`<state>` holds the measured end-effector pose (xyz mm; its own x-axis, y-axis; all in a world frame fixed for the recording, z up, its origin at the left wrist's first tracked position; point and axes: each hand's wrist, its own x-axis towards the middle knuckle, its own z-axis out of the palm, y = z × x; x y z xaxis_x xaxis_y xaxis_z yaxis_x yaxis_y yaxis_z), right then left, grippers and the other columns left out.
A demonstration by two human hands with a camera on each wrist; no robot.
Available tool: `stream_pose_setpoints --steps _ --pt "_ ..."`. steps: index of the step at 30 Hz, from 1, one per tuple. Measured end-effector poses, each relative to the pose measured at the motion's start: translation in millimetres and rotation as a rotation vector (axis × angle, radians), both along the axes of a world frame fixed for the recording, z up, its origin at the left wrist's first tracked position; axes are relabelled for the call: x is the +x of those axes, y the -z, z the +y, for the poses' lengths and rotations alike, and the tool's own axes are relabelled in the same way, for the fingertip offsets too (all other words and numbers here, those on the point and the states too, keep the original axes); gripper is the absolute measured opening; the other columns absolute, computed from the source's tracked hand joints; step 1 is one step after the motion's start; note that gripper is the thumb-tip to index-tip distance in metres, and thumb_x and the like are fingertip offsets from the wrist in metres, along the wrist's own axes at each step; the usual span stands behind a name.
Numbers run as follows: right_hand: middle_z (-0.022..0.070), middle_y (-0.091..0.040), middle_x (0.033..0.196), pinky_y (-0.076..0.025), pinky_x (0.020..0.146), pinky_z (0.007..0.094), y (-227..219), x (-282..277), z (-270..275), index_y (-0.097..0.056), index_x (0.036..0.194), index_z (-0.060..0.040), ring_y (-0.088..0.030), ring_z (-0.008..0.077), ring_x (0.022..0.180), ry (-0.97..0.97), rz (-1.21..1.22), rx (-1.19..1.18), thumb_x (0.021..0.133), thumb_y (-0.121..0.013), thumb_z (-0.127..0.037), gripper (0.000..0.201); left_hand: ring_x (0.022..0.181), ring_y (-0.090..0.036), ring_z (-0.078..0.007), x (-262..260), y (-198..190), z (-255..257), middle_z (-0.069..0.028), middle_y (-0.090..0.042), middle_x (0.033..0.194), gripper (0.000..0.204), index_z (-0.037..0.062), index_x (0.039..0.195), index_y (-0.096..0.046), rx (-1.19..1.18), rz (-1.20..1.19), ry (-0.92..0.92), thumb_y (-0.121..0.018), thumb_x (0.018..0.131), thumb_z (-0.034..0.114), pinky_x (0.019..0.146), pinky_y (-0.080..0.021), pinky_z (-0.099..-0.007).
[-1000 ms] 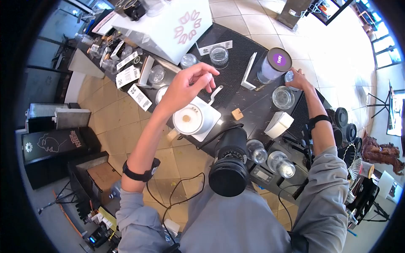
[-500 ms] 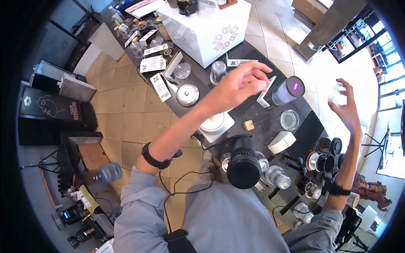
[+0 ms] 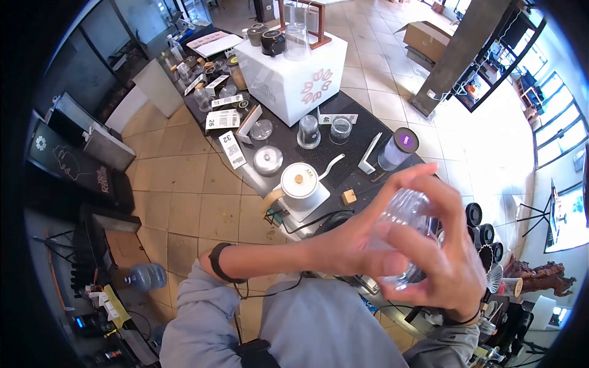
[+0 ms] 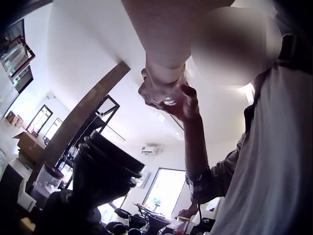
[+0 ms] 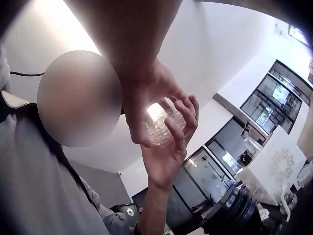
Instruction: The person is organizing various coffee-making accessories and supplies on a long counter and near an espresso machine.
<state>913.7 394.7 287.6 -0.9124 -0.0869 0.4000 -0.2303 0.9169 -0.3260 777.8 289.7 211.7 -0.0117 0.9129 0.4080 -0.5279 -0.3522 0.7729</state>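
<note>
Close under the head camera both hands hold a clear ribbed glass cup [image 3: 402, 224]. My left hand [image 3: 368, 239] reaches in from the left and wraps its fingers over the cup's top and near side. My right hand [image 3: 448, 264], with a dark band at the wrist, cups the glass from the right and below. The right wrist view shows the glass cup [image 5: 164, 125] raised in the air, pinched between the right hand [image 5: 146, 105] and the left hand [image 5: 171, 147]. From the left wrist the glass cup [image 4: 168, 100] peeks out between the left hand [image 4: 156, 90] and right hand [image 4: 188, 105].
A black counter [image 3: 350, 162] below carries a white kettle [image 3: 299, 181] on a white base, a metal lid [image 3: 268, 161], two glass cups [image 3: 308, 132], a purple-lidded canister [image 3: 399, 147], a wooden block [image 3: 349, 196] and number cards [image 3: 232, 149]. A white box [image 3: 294, 73] stands behind. Black grinder [image 4: 102, 171] nearby.
The right hand lifted the glass off the counter and brought it up close. The left hand left the kettle area and joined it on the glass. The head tilted up.
</note>
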Motion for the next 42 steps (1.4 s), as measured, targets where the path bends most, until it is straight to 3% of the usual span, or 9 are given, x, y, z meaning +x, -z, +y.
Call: stream_pose_setpoints --steps 7,8,11,14,22,31,32,36,42 --pt "0.0255 -0.037 0.138 -0.046 0.094 0.0531 31.2 7.0 -52.3 -0.053 0.131 -0.0167 -0.046 0.0464 0.12 0.041 0.012 -0.113 0.059 -0.091 -0.04 0.084 0.139 -0.031 -0.0263 22.7 2.9 -56.9 -0.0118 -0.023 0.149 0.12 0.0065 0.154 -0.004 -0.06 -0.031 -0.147 -0.074 0.074 0.064 0.112 -0.03 -0.0415" --pt "0.0254 -0.038 0.138 -0.045 0.095 0.0533 33.9 8.8 -61.6 -0.052 0.132 -0.0158 -0.045 0.0463 0.121 0.053 0.007 -0.13 0.059 -0.091 -0.043 0.088 0.138 -0.032 -0.0252 27.8 20.3 -58.5 -0.0122 -0.025 0.147 0.119 0.0065 0.153 -0.006 -0.144 -0.13 -0.076 -0.075 0.075 0.063 0.111 -0.031 -0.0406" --pt "0.0216 -0.041 0.134 -0.047 0.094 0.0528 43.5 7.7 -92.7 -0.052 0.136 -0.021 -0.046 0.0454 0.118 0.093 0.05 -0.231 0.063 -0.088 -0.031 0.082 0.135 -0.035 -0.0242 29.1 31.5 -84.0 -0.0119 -0.029 0.143 0.116 0.0063 0.152 -0.009 -0.098 -0.105 -0.136 -0.075 0.075 0.062 0.109 -0.033 -0.0394" --pt "0.0211 -0.042 0.134 -0.043 0.098 0.0531 57.8 -6.2 -127.1 -0.052 0.136 -0.0163 -0.046 0.0432 0.12 0.091 0.109 -0.25 0.064 -0.087 -0.035 0.083 0.131 -0.038 -0.023 24.6 50.5 -117.8 -0.0113 -0.033 0.139 0.111 0.0057 0.151 -0.012 -0.087 -0.112 -0.211 -0.073 0.077 0.062 0.107 -0.036 -0.0379" --pt "0.0207 -0.041 0.136 -0.043 0.1 0.0487 122.7 -86.5 -268.0 -0.045 0.14 -0.012 -0.045 0.0406 0.123 0.04 0.07 -0.387 0.065 -0.084 -0.05 0.092 0.122 -0.042 -0.0197 -37.5 100.7 -277.6 -0.009 -0.038 0.13 0.089 0.0057 0.148 -0.018 -0.319 -0.066 -0.372 -0.067 0.086 0.048 0.102 -0.037 -0.0343" --pt "0.0223 -0.041 0.135 -0.038 0.104 0.0504 197.4 -183.4 -427.0 -0.042 0.141 -0.0102 -0.042 0.0424 0.125 0.006 -0.125 -0.481 0.075 -0.077 -0.053 0.086 0.118 -0.052 -0.0186 -116.5 183.4 -445.8 -0.005 -0.05 0.126 0.072 0.0097 0.142 -0.035 -0.489 -0.413 -0.462 -0.063 0.088 0.048 0.099 -0.044 -0.0364" --pt "0.0223 -0.034 0.143 -0.034 0.11 0.0485 197.1 -188.9 -434.9 -0.034 0.148 -0.0114 -0.036 0.0402 0.133 -0.02 -0.231 -0.49 0.079 -0.077 -0.044 0.087 0.116 -0.055 -0.019 -124.4 189.2 -457.0 -0.0047 -0.053 0.124 0.069 0.0103 0.14 -0.038 -0.514 -0.475 -0.454 -0.062 0.088 0.049 0.098 -0.046 -0.0378" --pt "0.022 -0.027 0.151 -0.029 0.114 0.0471 206.5 -215.6 -440.0 -0.023 0.154 -0.0126 -0.028 0.0401 0.141 -0.2 -0.371 -0.595 0.085 -0.073 -0.039 0.088 0.116 -0.057 -0.0205 -154.2 212.5 -483.9 -0.006 -0.056 0.125 0.067 0.0113 0.138 -0.041 -0.45 -0.559 -0.432 -0.059 0.089 0.052 0.098 -0.047 -0.0401" --pt "0.0254 -0.025 0.155 -0.026 0.116 0.0469 228.6 -263.7 -421.6 -0.024 0.154 -0.0139 -0.028 0.0405 0.143 -0.247 -0.486 -0.554 0.088 -0.069 -0.036 0.083 0.128 -0.05 -0.0216 -197.1 238.9 -485.9 -0.0065 -0.049 0.141 0.075 0.0128 0.146 -0.035 -0.51 -0.598 -0.408 -0.057 0.09 0.057 0.105 -0.043 -0.0405"
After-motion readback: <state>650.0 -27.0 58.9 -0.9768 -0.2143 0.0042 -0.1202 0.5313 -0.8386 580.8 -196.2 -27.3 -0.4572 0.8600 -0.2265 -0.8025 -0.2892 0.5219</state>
